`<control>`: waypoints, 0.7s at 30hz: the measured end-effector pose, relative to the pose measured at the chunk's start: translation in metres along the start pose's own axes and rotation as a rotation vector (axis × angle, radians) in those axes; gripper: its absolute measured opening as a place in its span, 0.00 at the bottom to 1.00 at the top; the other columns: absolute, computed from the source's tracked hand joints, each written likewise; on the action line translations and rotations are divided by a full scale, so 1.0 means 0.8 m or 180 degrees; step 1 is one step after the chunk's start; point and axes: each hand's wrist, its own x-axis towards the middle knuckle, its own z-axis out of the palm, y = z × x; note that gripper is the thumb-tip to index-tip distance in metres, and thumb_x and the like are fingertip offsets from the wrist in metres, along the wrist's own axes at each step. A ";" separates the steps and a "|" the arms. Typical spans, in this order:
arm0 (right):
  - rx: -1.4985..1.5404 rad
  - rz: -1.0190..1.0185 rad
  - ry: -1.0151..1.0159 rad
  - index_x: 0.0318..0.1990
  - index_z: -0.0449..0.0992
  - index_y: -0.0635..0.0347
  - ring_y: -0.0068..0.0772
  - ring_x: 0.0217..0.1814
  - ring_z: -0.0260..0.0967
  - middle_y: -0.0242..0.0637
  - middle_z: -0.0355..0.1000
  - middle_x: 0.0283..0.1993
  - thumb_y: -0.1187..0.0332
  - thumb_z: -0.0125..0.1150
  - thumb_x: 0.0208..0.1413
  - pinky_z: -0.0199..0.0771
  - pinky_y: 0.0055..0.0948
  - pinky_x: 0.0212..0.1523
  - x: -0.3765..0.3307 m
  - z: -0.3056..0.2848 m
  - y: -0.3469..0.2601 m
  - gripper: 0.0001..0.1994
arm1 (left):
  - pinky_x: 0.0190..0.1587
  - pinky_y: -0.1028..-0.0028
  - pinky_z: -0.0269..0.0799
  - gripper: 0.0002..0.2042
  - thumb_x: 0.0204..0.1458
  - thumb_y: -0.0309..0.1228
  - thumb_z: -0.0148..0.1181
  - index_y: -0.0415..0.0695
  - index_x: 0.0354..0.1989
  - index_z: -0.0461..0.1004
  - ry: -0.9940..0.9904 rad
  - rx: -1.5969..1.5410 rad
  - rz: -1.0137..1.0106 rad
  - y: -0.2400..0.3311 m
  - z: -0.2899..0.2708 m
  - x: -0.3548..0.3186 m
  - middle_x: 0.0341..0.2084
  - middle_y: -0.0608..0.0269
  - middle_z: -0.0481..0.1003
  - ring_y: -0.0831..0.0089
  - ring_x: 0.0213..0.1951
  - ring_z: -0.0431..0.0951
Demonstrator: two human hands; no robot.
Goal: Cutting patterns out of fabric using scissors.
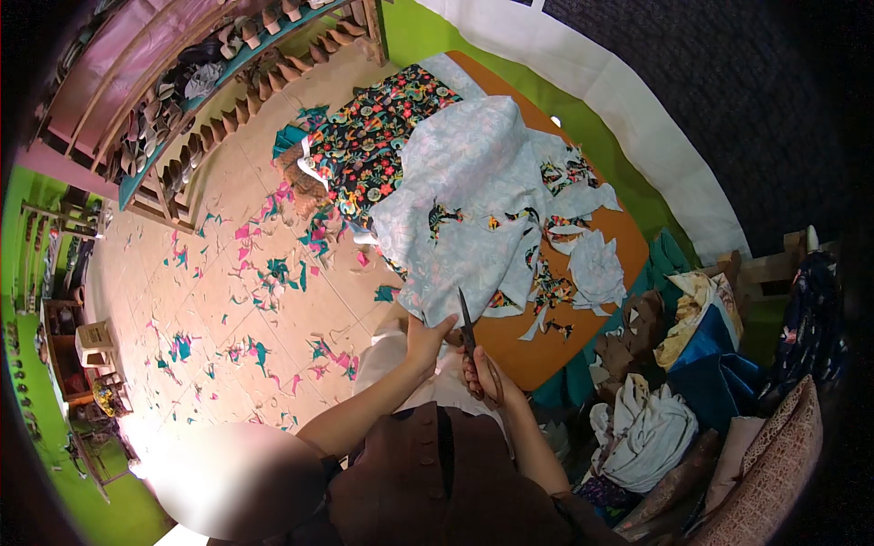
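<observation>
A dark brown buttoned top [387,469] worn by the person lies nearest the camera, and two bare forearms reach past it toward the near edge of an orange-brown tabletop [533,359]. The right hand [489,375] grips a pair of dark scissors [467,326], its fingers curled around the handles; the blades look together or nearly so and point away from the body, their tip over the pale cloth. Whether the tip touches it, I cannot tell. The left hand [430,344] is just beside the scissors, thumb and fingers pinching the near margin of that pale cloth [464,150], which spreads from the near edge across the middle of the tabletop.

Black floral cloth [382,127] covers the far-left corner and drops over the left edge. Toward the right edge lie a pale jagged-edged piece [596,268] and small printed offcuts [551,289].

Pink and teal scraps [287,271] litter the tiled floor [273,391] to the left, below a wooden rack [173,214] lined with brown shoe lasts [241,111]. Beyond the right edge sit a crumpled grey-white cloth [642,432] and shiny blue material [715,382].
</observation>
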 end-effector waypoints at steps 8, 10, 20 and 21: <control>-0.0329 -0.0180 -0.0065 0.39 0.62 0.61 0.12 0.12 0.47 0.23 0.51 0.16 0.39 0.33 0.49 0.46 0.12 0.10 -0.014 0.019 -0.027 0.30 | 0.40 0.75 0.66 0.27 0.35 0.20 0.60 0.38 0.47 0.56 -0.0075 0.0043 -0.0208 0.012 -0.014 0.010 0.40 0.58 0.66 0.70 0.40 0.68; -0.0136 -0.0141 -0.0010 0.31 0.59 0.58 0.13 0.11 0.46 0.23 0.51 0.15 0.39 0.34 0.49 0.45 0.13 0.10 -0.002 0.018 -0.019 0.27 | 0.38 0.76 0.67 0.27 0.35 0.20 0.60 0.38 0.47 0.56 -0.0064 0.0209 -0.0242 0.014 -0.015 0.013 0.40 0.58 0.66 0.70 0.39 0.68; 0.0262 0.0183 -0.0100 0.27 0.60 0.56 0.12 0.13 0.44 0.22 0.49 0.15 0.37 0.34 0.47 0.43 0.13 0.11 0.012 0.007 -0.016 0.27 | 0.27 0.76 0.69 0.29 0.39 0.19 0.57 0.39 0.50 0.50 -0.0329 0.0531 -0.0593 0.035 -0.010 -0.002 0.35 0.57 0.66 0.70 0.31 0.70; 0.0229 0.0150 -0.0188 0.32 0.62 0.57 0.12 0.13 0.44 0.22 0.49 0.15 0.37 0.33 0.47 0.43 0.13 0.11 0.011 0.007 -0.017 0.29 | 0.26 0.78 0.70 0.27 0.38 0.19 0.57 0.39 0.48 0.53 -0.0244 0.0406 -0.0520 0.038 -0.009 -0.004 0.35 0.58 0.67 0.71 0.30 0.71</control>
